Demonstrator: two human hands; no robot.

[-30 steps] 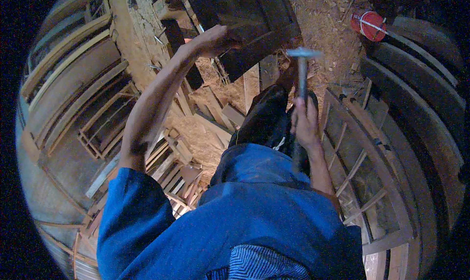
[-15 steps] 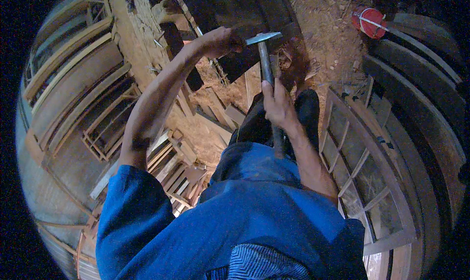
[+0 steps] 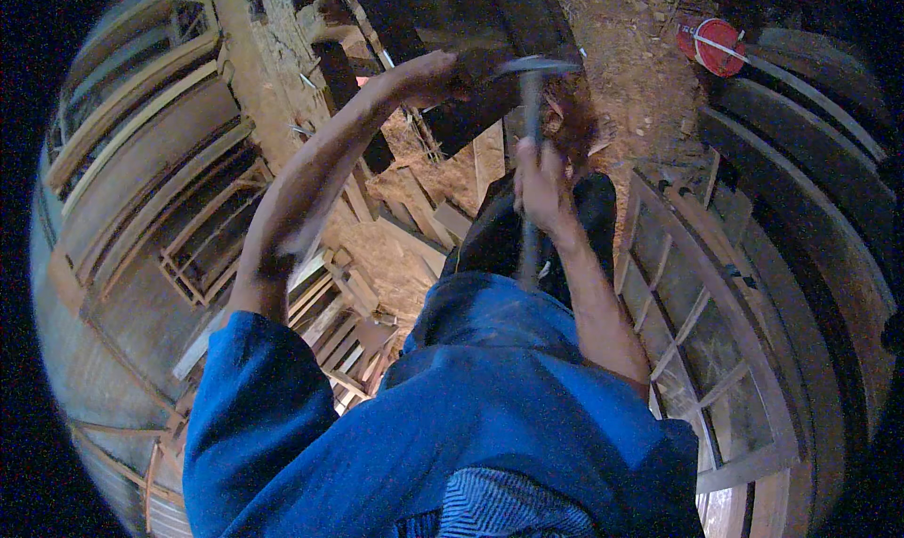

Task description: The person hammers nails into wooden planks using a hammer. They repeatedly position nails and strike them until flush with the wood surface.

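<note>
the right hand [image 3: 541, 185] is clenched round the handle of a hammer [image 3: 529, 96] — its metal head sits just beside the left hand [image 3: 428, 75], over a dark wooden panel [image 3: 452, 30]. the left hand rests on that panel; whether it grips anything cannot be told. a glazed window frame [image 3: 716, 331] lies to the right.
</note>
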